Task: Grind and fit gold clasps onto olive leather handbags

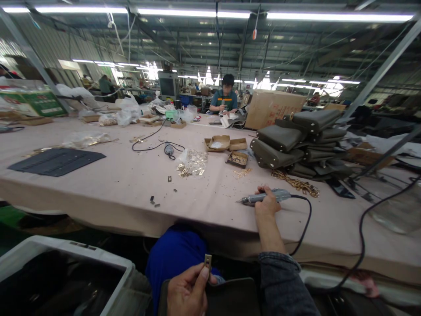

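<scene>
My right hand (267, 202) is closed round a grey electric screwdriver (263, 197) that lies on the pink table (115, 184), its tip pointing left and its black cord (304, 224) trailing off the front edge. Low in front of me, below the table edge, my left hand (186, 292) pinches a small brass metal fitting (208, 260) between thumb and fingers. Under that hand a dark bag piece (230, 298) rests on my lap.
Stacked dark bags (296, 140), a gold chain (296, 182), cardboard trays of hardware (226, 149) and a bag of brass parts (194, 162) lie on the table. A black mat (55, 161) sits far left. Another person (225, 98) works at the far end. A grey bin (66, 272) stands lower left.
</scene>
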`<state>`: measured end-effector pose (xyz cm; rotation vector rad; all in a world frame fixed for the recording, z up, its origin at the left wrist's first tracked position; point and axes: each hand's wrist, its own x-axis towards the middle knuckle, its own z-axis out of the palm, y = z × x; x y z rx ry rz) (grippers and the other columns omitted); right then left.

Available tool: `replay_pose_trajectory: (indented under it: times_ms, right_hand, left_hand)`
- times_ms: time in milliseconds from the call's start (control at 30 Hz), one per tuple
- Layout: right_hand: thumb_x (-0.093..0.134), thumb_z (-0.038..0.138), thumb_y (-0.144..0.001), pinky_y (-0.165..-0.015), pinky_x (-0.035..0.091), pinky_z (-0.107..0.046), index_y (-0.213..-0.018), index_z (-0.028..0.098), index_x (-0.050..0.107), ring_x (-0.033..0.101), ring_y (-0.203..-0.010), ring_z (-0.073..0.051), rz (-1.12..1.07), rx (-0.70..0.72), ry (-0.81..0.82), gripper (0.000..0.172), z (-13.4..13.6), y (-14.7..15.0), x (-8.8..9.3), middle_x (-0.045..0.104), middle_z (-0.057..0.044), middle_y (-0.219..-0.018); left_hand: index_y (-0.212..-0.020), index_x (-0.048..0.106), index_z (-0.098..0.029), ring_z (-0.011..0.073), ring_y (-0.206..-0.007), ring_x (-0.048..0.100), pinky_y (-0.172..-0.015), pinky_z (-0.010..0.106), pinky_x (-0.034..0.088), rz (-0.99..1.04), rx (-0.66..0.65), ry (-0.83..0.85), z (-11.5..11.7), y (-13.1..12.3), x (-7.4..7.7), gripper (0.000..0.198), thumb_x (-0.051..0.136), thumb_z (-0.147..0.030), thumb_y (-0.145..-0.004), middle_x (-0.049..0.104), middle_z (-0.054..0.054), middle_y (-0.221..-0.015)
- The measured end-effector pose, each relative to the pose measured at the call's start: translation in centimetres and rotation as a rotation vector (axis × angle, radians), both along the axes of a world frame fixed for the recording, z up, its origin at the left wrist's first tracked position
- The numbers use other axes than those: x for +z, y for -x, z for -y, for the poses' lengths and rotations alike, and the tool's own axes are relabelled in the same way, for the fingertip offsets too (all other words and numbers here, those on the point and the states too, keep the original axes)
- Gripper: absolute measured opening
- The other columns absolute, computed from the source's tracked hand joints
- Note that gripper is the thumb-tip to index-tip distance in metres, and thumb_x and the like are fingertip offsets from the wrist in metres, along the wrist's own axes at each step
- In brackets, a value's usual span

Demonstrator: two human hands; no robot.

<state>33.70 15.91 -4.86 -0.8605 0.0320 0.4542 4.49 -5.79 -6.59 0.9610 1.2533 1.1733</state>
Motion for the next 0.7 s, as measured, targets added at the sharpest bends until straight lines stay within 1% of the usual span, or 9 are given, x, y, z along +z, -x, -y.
replay_pose_trajectory:
  times_ms: [167, 233, 333, 367, 467, 667, 700]
  right_hand:
    - [0.092, 0.027, -0.075, -0.047, 0.058, -0.025, -0.089, 0.018, 0.054, 0.072, -0.070, -0.021, 0.020, 0.005, 0.007, 0.041, 0.04, -0.01, -0.04, 0.070, -0.002, -0.079]
    - [0.092, 0.027, -0.076, -0.047, 0.059, -0.025, -0.089, 0.018, 0.054, 0.072, -0.069, -0.021, 0.031, 0.008, 0.014, 0.041, 0.04, 0.02, -0.02, 0.069, -0.001, -0.078]
    - [0.090, 0.026, -0.077, -0.049, 0.060, -0.025, -0.089, 0.019, 0.053, 0.072, -0.069, -0.020, 0.040, 0.009, 0.019, 0.040, 0.02, 0.07, 0.00, 0.070, -0.001, -0.079]
    - [0.090, 0.026, -0.077, -0.049, 0.060, -0.025, -0.089, 0.019, 0.053, 0.072, -0.070, -0.020, 0.042, 0.009, 0.019, 0.040, 0.03, 0.09, 0.00, 0.070, -0.001, -0.080]
    - [0.090, 0.026, -0.076, -0.049, 0.060, -0.025, -0.090, 0.019, 0.053, 0.072, -0.070, -0.020, 0.047, 0.011, 0.017, 0.040, 0.06, 0.17, 0.01, 0.070, -0.002, -0.082]
    - [0.091, 0.028, -0.075, -0.050, 0.061, -0.026, -0.090, 0.018, 0.055, 0.073, -0.071, -0.021, 0.045, 0.019, 0.012, 0.041, 0.20, 0.33, 0.11, 0.070, -0.002, -0.082]
    - [0.091, 0.028, -0.075, -0.049, 0.060, -0.025, -0.090, 0.018, 0.055, 0.072, -0.071, -0.021, 0.040, 0.020, 0.009, 0.040, 0.24, 0.35, 0.13, 0.070, -0.002, -0.082]
  left_hand:
    - [-0.074, 0.079, -0.013, 0.0072, -0.027, 0.029, -0.032, 0.019, 0.010, 0.025, 0.021, 0.014, -0.06, -0.11, 0.39, 0.062, 0.076, -0.075, -0.074, 0.058, 0.004, -0.046]
    - [-0.074, 0.078, -0.013, 0.0079, -0.027, 0.029, -0.032, 0.020, 0.011, 0.020, 0.018, 0.020, -0.06, -0.15, 0.55, 0.063, 0.076, -0.076, -0.073, 0.056, 0.004, -0.045]
    - [-0.072, 0.077, -0.014, 0.0083, -0.026, 0.028, -0.034, 0.020, 0.009, 0.006, -0.010, 0.016, -0.04, -0.13, 0.70, 0.059, 0.075, -0.073, -0.076, 0.045, 0.000, -0.036]
    - [-0.072, 0.077, -0.014, 0.0085, -0.026, 0.029, -0.034, 0.019, 0.010, 0.007, -0.015, 0.017, -0.05, -0.11, 0.71, 0.059, 0.076, -0.073, -0.076, 0.044, -0.001, -0.036]
    - [-0.072, 0.076, -0.014, 0.0086, -0.028, 0.033, -0.033, 0.019, 0.012, 0.023, -0.005, 0.024, -0.08, -0.08, 0.65, 0.061, 0.075, -0.075, -0.074, 0.055, 0.003, -0.045]
    - [-0.070, 0.075, -0.014, 0.0067, -0.029, 0.032, -0.032, 0.018, 0.014, 0.028, -0.006, 0.014, -0.18, -0.09, 0.28, 0.062, 0.076, -0.076, -0.074, 0.063, 0.006, -0.054]
    - [-0.069, 0.075, -0.014, 0.0064, -0.029, 0.032, -0.032, 0.018, 0.014, 0.032, -0.004, 0.007, -0.18, -0.11, 0.22, 0.061, 0.076, -0.075, -0.074, 0.062, 0.006, -0.053]
